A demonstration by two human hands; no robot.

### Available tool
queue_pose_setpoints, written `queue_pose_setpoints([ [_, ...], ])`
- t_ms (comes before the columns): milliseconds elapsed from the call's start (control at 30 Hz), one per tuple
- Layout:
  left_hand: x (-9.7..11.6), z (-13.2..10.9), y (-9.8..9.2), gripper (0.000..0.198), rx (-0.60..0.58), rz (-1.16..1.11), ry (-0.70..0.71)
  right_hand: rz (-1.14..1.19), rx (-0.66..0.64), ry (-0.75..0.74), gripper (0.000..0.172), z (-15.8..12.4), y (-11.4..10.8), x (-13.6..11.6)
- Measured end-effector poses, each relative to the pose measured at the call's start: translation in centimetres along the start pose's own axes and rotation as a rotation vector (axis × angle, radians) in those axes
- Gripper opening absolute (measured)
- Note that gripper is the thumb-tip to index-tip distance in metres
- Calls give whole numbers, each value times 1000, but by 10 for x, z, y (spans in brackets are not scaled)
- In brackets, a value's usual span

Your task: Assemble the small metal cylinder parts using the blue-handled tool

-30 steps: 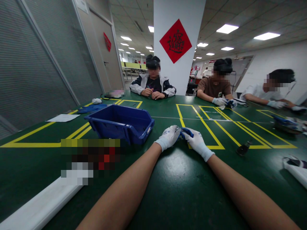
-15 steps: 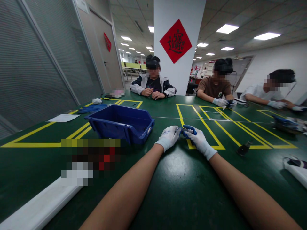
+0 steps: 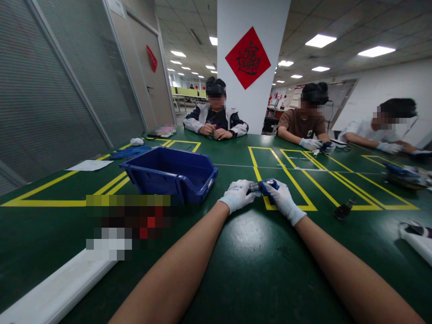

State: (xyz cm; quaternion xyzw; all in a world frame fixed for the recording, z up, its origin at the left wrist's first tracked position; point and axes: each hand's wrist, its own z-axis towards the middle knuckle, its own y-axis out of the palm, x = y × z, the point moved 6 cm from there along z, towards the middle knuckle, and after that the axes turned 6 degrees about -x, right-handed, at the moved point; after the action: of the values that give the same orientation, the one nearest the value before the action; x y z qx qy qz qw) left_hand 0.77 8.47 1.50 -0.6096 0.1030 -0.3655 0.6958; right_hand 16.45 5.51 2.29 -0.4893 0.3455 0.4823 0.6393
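Both my hands wear white gloves with blue fingertips and meet over the green table (image 3: pixel 249 252). My left hand (image 3: pixel 238 194) is closed around one end of a small grey metal part (image 3: pixel 259 185). My right hand (image 3: pixel 281 196) pinches the other end of the same part, fingers curled over it. The part is held just above the tabletop, near a yellow taped line. A blue plastic bin (image 3: pixel 170 172) stands a short way to the left of my left hand.
A white strip (image 3: pixel 57 290) lies at the near left. A small black object (image 3: pixel 342 209) sits right of my hands. Papers (image 3: pixel 88 165) and blue gloves (image 3: pixel 130 153) lie at the far left. Three other people work at the table's far side.
My hands have stayed together; the right hand shifted slightly and the grey part now shows between the fingers. The view moved a little.
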Motion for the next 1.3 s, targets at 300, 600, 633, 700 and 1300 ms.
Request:
queue_pose_setpoints([
  [300, 24, -1, 2, 41, -54, 146, 191, -264, 110, -79, 40, -1, 7, -1],
  [600, 23, 3, 8, 47, -26, 120, 88, -498, 81, -123, 33, -4, 16, -9],
  [633, 23, 3, 8, 48, -24, 116, 69, -531, 90, -125, 34, -3, 16, -8],
  [700, 22, 3, 7, 49, -27, 114, 31, -588, 98, -128, 35, -3, 16, -7],
  [1300, 10, 1, 7, 70, -25, 126, -120, -722, 19, -93, 46, 0, 20, 6],
])
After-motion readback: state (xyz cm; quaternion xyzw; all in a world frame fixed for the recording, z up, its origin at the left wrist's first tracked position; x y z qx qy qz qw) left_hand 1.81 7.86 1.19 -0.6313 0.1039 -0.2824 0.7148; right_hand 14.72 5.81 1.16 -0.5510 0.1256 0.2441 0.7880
